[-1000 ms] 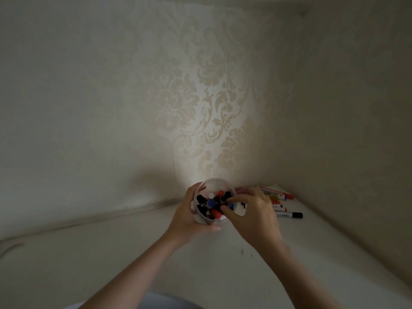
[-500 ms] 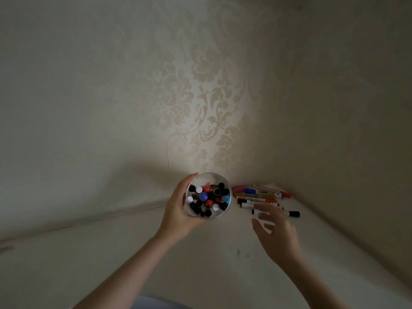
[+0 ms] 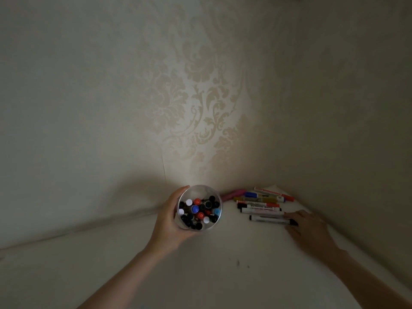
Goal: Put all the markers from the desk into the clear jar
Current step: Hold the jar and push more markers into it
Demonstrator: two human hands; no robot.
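My left hand [image 3: 170,224] grips the clear jar [image 3: 199,190] from its left side, mouth tilted toward me. Inside stand several markers [image 3: 198,211] with black, red, white and blue caps. To the right, in the desk's corner, lie several loose markers [image 3: 259,202] side by side. My right hand [image 3: 310,229] rests on the desk at the right end of the nearest one, a black-capped marker [image 3: 267,219], fingertips touching its cap end. Whether the fingers have closed on it is unclear.
The white desk [image 3: 223,264] is boxed in by a patterned wall [image 3: 200,97] behind and another wall [image 3: 345,130] on the right. The loose markers lie close to that corner. A few small dark specks mark the desk in front of me.
My right hand left the jar's mouth and moved right, down to the nearest loose marker on the desk. The jar shifted a little left in my left hand.
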